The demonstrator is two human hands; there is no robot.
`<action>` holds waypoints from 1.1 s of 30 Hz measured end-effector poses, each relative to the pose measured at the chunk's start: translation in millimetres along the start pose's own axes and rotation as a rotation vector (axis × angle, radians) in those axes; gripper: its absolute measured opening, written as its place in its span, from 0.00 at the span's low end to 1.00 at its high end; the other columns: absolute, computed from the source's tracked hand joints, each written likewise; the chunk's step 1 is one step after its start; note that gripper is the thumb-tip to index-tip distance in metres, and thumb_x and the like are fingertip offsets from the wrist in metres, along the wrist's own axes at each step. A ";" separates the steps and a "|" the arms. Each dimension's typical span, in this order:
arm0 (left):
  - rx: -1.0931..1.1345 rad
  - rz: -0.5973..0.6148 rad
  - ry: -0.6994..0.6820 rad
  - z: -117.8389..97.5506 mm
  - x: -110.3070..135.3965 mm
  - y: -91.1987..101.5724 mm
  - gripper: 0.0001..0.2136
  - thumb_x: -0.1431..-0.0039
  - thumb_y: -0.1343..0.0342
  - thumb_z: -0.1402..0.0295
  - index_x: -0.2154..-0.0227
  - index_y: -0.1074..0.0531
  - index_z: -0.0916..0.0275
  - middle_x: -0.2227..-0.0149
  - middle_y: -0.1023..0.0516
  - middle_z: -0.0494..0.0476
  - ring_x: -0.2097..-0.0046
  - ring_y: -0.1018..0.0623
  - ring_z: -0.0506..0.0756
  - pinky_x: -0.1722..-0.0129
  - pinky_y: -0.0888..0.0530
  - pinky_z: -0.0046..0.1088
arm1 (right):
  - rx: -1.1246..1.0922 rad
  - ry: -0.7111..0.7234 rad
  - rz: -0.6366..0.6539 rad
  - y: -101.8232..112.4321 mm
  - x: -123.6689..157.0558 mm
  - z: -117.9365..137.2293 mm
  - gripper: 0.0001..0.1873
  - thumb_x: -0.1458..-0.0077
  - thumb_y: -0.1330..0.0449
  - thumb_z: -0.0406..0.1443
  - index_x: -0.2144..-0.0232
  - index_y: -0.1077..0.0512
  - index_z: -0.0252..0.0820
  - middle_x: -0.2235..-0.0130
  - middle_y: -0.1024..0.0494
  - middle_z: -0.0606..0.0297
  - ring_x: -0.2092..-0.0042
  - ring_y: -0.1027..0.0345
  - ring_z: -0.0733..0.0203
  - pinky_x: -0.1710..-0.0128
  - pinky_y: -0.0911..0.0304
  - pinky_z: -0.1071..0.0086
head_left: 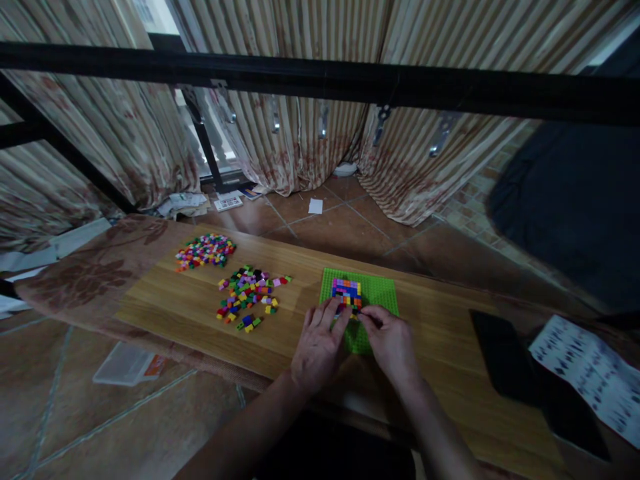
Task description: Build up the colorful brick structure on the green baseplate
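A green studded baseplate (381, 289) lies on the wooden board, with a patch of coloured building bricks (347, 289) in purple, blue, orange and yellow pressed onto it. My left hand (320, 343) rests over the plate's left edge, fingers stretched out, the fingertips touching the near-left side of the brick patch. My right hand (391, 337) is at the patch's near-right corner, with thumb and index finger pinched together. Whatever sits between those fingertips is too small to make out. The fingers hide the near edge of the patch.
Two heaps of loose bricks, a nearer heap (247, 293) and a farther heap (206, 251), lie on the wooden board (295, 267) to the left. At right are a black flat panel (500, 353) and a printed sheet (590, 373). A dark metal bar (320, 77) crosses beyond the board.
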State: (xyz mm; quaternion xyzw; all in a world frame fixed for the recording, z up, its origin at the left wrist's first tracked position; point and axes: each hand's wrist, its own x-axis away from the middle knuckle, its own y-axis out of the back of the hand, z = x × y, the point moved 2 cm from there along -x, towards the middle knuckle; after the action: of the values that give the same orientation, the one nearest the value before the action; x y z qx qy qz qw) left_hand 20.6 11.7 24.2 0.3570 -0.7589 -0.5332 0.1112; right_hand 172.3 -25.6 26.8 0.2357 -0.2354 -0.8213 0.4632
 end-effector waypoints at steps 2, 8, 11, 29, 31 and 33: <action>0.008 -0.016 -0.011 1.1 0.7 -1.7 0.30 0.45 0.46 0.71 0.38 0.44 0.60 0.35 0.45 0.67 0.36 0.42 0.66 0.41 0.39 0.52 | 0.033 0.023 0.027 2.3 -0.8 0.7 0.12 0.45 0.45 0.42 0.70 0.24 0.46 0.68 0.19 0.64 0.68 0.26 0.58 0.64 0.35 0.66; 0.037 -0.047 -0.016 2.7 2.3 -4.0 0.30 0.44 0.46 0.72 0.38 0.44 0.60 0.35 0.45 0.66 0.36 0.42 0.65 0.41 0.38 0.50 | 0.068 0.054 0.024 5.6 0.4 1.6 0.14 0.43 0.47 0.41 0.66 0.23 0.44 0.64 0.19 0.60 0.64 0.26 0.56 0.61 0.35 0.64; 0.051 -0.035 -0.003 1.6 2.0 -3.0 0.30 0.45 0.45 0.71 0.39 0.43 0.60 0.35 0.45 0.65 0.37 0.42 0.65 0.41 0.38 0.51 | 0.031 0.038 0.027 6.1 0.8 -0.1 0.14 0.44 0.46 0.42 0.66 0.23 0.43 0.64 0.20 0.60 0.65 0.26 0.57 0.62 0.34 0.64; 0.051 -0.032 -0.005 -0.4 1.3 -3.2 0.30 0.45 0.46 0.71 0.39 0.44 0.59 0.35 0.45 0.65 0.37 0.42 0.66 0.42 0.38 0.51 | -0.585 -0.505 0.037 -5.4 -11.0 -15.7 0.18 0.67 0.30 0.46 0.77 0.25 0.39 0.81 0.26 0.66 0.80 0.34 0.65 0.80 0.35 0.70; 0.043 -0.034 -0.002 -0.3 1.3 -4.0 0.29 0.44 0.47 0.72 0.39 0.44 0.60 0.35 0.45 0.65 0.37 0.42 0.66 0.41 0.38 0.50 | -0.632 -0.525 0.056 -6.0 -9.8 -14.9 0.20 0.67 0.29 0.47 0.77 0.25 0.38 0.81 0.27 0.67 0.80 0.36 0.66 0.81 0.37 0.72; 0.038 -0.030 0.003 -0.4 1.2 -4.3 0.28 0.44 0.47 0.72 0.39 0.43 0.60 0.35 0.45 0.65 0.37 0.42 0.66 0.41 0.38 0.50 | -0.644 -0.540 0.053 -7.7 -7.4 -14.9 0.20 0.67 0.29 0.48 0.77 0.26 0.38 0.80 0.27 0.68 0.80 0.37 0.68 0.82 0.41 0.74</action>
State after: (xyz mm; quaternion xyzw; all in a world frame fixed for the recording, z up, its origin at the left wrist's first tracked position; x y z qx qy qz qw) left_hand 21.8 9.9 20.2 0.3714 -0.7632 -0.5198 0.0975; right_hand 179.7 -18.1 11.8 -0.1507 -0.0857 -0.8731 0.4557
